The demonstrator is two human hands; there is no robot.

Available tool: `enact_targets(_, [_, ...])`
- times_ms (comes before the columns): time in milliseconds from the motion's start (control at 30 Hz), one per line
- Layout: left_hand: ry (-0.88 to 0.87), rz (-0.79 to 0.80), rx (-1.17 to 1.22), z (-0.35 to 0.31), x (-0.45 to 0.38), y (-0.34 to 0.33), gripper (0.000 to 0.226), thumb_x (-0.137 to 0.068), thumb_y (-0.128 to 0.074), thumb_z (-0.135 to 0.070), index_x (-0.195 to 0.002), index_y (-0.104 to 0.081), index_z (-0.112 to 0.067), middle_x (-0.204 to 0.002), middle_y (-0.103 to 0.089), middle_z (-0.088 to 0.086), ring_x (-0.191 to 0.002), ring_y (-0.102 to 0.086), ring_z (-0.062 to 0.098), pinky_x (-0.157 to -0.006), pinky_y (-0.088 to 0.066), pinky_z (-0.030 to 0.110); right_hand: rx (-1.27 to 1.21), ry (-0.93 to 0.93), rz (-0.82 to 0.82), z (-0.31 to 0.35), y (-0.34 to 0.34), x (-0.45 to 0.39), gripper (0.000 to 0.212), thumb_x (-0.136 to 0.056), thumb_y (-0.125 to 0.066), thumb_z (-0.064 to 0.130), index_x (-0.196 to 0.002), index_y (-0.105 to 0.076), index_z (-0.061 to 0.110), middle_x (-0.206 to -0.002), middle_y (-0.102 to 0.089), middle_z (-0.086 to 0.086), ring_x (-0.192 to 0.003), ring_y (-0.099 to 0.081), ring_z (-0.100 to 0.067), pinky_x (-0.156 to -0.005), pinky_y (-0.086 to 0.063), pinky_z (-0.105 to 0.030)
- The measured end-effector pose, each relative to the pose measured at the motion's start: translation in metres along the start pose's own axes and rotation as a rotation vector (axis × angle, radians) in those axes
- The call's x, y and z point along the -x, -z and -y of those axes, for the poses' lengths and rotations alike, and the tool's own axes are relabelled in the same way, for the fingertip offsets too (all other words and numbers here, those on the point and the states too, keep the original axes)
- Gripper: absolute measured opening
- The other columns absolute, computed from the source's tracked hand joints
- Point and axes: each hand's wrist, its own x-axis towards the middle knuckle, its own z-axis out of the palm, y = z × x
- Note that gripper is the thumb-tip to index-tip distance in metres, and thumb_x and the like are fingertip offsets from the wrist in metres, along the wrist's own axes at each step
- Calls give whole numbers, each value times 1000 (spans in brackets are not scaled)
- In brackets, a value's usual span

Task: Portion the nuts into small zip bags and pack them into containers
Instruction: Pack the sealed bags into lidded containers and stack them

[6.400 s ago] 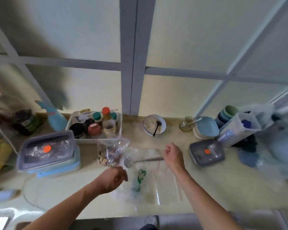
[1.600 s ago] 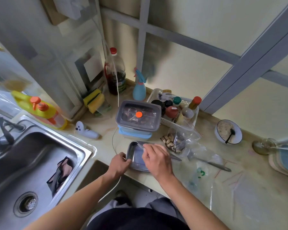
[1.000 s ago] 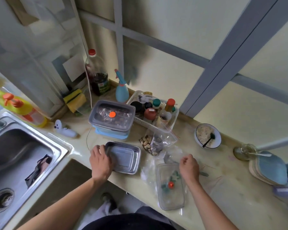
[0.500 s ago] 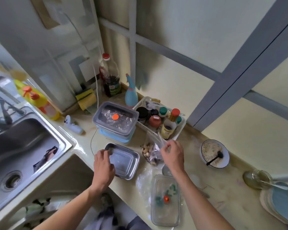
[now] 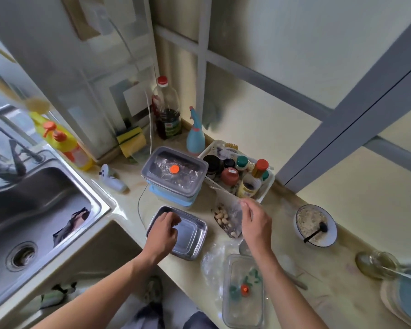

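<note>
— What have your fingers got hold of?

— Your right hand [image 5: 255,224] pinches the upper edge of the clear bag of nuts [image 5: 228,217], thumb against fingertips. Your left hand [image 5: 163,230] rests inside the empty steel container [image 5: 190,236] with its fingers loosely curled, gripping nothing that I can see.

— Where is the bag?

— On the countertop [image 5: 318,267], between the steel container and the white bowl [image 5: 316,225], just in front of the condiment basket [image 5: 266,186]. The container sits at the counter's front edge, beside the sink [image 5: 33,210]; its clear lid [image 5: 243,290] lies further right along that edge.

— How will the bag handle?

— Probably soft and slippery, with the nuts' loose weight slumped low. Take the film by both top corners so the mouth stays up; gripped lower, it may sag and spill.
</note>
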Motion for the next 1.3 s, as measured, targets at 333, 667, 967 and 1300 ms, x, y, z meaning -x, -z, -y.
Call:
enact_targets(333, [-97,401,250,-18,-18,14,73,-87,-77,-39,-147,-38,-26,-133,-49,-8,-121,-50,2,-97,-47,26,-553,-500,220,54,7,3,29,-108,-45,18,-90,-60,0,-66,-70,-15,-56,-70,-29,-53,-55,-32])
enact_targets(667, [22,558,612,-19,-15,35,39,-92,-67,-50,-88,-81,-13,-93,-74,17,-87,-65,19,-87,-50,39,-796,-766,269,62,-38,26,29,-107,-51,24,-97,-64,0,-82,-74,-20,-70,-73,-33,-68,-61,-41])
enact_targets(967, [157,328,477,24,-26,56,34,-95,-58,-40,-75,-77,-20,-75,-75,2,-72,-69,19,-77,-54,37,-724,-855,355,79,-78,45,27,-107,-52,21,-109,-62,-3,-93,-75,-24,-75,-75,-33,-67,-64,-39])
enact_targets(1300, [350,254,27,33,-34,43,28,-89,-57,-27,-74,-73,-10,-74,-74,6,-71,-69,23,-66,-52,27,185,-155,14,60,-111,65,19,-93,-64,11,-111,-59,12,-112,-62,-7,-97,-62,-22,-80,-55,-34])
